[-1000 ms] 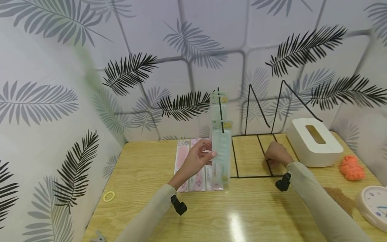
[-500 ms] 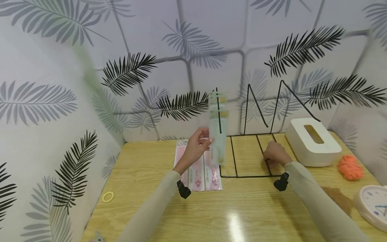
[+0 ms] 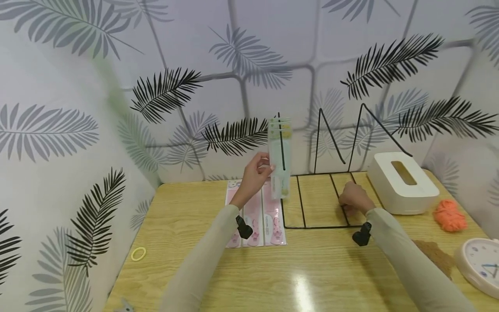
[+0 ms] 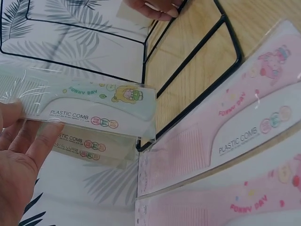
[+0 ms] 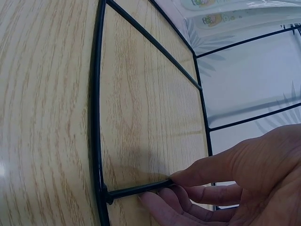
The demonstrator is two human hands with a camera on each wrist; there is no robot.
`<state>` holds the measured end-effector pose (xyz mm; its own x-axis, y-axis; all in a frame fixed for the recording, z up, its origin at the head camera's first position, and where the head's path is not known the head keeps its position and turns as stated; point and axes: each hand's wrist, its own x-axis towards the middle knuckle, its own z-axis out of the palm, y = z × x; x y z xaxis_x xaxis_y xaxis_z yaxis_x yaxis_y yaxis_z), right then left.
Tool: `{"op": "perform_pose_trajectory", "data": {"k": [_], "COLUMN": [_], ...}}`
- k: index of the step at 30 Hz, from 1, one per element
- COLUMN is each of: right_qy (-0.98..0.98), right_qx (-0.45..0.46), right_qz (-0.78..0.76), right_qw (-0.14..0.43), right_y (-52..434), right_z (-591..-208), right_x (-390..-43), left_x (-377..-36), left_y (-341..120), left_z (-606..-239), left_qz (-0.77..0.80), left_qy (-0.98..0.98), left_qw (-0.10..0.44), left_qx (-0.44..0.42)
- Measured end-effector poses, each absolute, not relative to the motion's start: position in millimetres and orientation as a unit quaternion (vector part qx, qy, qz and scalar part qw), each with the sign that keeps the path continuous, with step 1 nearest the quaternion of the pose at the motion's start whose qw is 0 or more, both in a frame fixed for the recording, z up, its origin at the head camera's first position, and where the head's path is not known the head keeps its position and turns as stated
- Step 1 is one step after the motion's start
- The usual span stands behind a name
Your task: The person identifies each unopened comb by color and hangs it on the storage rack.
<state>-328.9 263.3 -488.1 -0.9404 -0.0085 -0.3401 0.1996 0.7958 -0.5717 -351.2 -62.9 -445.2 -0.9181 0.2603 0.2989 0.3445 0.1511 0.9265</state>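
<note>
1. Bright, even light fills the head view; white glare sits on the tabletop (image 3: 249, 277) in front of the black rack (image 3: 302, 201).
2. A soft shadow lies beneath the right sleeve (image 3: 413, 255), also in front of the rack.
3. The right wrist view is dimmer; lens distortion bows the rack's long bar (image 5: 95, 94).
4. In the left wrist view, pale highlights streak the mint comb packet (image 4: 99, 106) at the rack's left end, its lettering legible.

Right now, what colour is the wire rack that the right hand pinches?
The wire rack is black; the right wrist view shows it best.
</note>
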Motion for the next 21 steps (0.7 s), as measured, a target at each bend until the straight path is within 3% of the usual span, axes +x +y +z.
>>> {"op": "perform_pose_trajectory", "data": {"k": [10, 21], "right_qy": [0.936, 0.933], "right_qx": [0.052, 0.053], "right_qz": [-0.307, -0.317], "right_qw": [0.163, 0.162], "right_y": [261.8, 264.5], "right_z": [-486.2, -489.2], "right_x": [-327.5, -328.3], "left_x": [-363.2, -346.5], "left_y": [-58.4, -76.8], "left_z": [-451.2, -470.7], "left_qz": [-0.637, -0.631], "left_qy": [-0.744, -0.745], "left_qw": [0.031, 0.057], "left_qx": [-0.199, -0.208]}}
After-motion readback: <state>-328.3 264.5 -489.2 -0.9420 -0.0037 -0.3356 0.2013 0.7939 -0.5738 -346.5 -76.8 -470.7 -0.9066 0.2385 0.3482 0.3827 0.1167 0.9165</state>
